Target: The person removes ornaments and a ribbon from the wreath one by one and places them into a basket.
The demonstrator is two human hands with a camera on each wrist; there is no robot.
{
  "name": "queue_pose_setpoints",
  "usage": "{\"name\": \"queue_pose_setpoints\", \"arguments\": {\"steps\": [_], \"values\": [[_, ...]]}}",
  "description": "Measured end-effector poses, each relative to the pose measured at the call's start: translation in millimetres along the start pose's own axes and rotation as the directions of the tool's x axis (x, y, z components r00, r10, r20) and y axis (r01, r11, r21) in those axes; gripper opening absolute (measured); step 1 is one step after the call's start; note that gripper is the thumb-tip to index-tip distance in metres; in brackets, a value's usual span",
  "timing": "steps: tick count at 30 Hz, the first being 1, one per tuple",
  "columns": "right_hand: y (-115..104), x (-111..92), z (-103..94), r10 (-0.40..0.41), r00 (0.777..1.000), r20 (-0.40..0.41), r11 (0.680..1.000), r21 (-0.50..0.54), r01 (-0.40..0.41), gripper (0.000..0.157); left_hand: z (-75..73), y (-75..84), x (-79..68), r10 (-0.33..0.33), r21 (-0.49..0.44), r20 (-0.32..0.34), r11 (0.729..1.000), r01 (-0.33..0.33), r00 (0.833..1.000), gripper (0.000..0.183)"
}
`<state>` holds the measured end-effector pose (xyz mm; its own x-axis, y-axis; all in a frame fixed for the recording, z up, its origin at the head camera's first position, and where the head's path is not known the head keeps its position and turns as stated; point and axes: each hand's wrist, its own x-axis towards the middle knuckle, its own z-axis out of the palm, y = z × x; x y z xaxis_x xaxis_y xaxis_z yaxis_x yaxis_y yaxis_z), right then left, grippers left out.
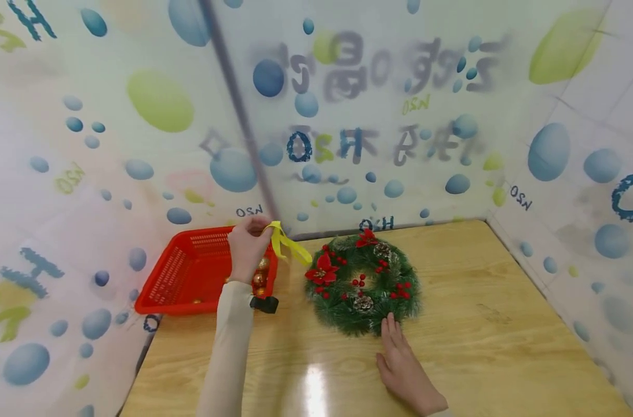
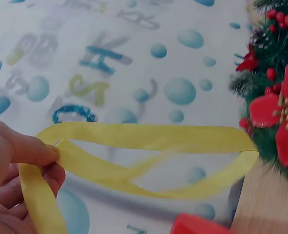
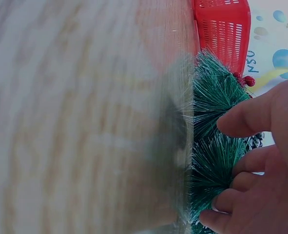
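A looped yellow ribbon dangles from my left hand, which pinches it between thumb and fingers above the right side of the red basket. In the left wrist view the ribbon stretches out toward the wreath, with one tail hanging below the fingers. A green wreath with red flowers, berries and pine cones lies flat on the table. My right hand is at its near edge, fingers extended, the tips reaching the needles. In the right wrist view the thumb stands apart from the fingers beside the green needles.
The red plastic basket stands at the table's left, with gold and copper-coloured baubles at its right end. Patterned wall sheeting encloses the wooden table at the back and sides. A black strap is at the left wrist.
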<state>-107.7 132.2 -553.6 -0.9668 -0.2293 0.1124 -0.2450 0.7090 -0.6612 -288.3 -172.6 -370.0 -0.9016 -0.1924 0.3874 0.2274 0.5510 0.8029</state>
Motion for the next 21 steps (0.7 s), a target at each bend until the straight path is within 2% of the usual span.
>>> {"name": "queue_pose_setpoints", "arguments": {"steps": [6, 11, 16, 21], "values": [[-1.3, -0.2, 1.0, -0.002, 1.0, 0.0, 1.0, -0.013, 0.002, 0.071, -43.4, -21.7, 8.0, -0.036, 0.05, -0.081, 0.998, 0.04, 0.996, 0.013], [0.1, -1.9, 1.4, 0.007, 1.0, -0.006, 1.0, -0.016, -0.007, 0.072, -73.3, -42.3, 12.6, -0.068, 0.069, -0.132, 0.995, 0.078, 0.989, 0.017], [-0.1, -2.1, 0.9, 0.003, 1.0, -0.018, 1.0, -0.029, -0.003, 0.072, -91.6, -59.2, 13.1, -0.124, 0.096, -0.135, 0.986, 0.137, 0.983, 0.02], [-2.1, -0.7, 2.8, -0.01, 1.0, -0.019, 0.999, -0.037, 0.01, 0.072, -100.5, -78.4, 14.7, -0.161, 0.13, -0.125, 0.976, 0.177, 0.979, 0.021]]}}
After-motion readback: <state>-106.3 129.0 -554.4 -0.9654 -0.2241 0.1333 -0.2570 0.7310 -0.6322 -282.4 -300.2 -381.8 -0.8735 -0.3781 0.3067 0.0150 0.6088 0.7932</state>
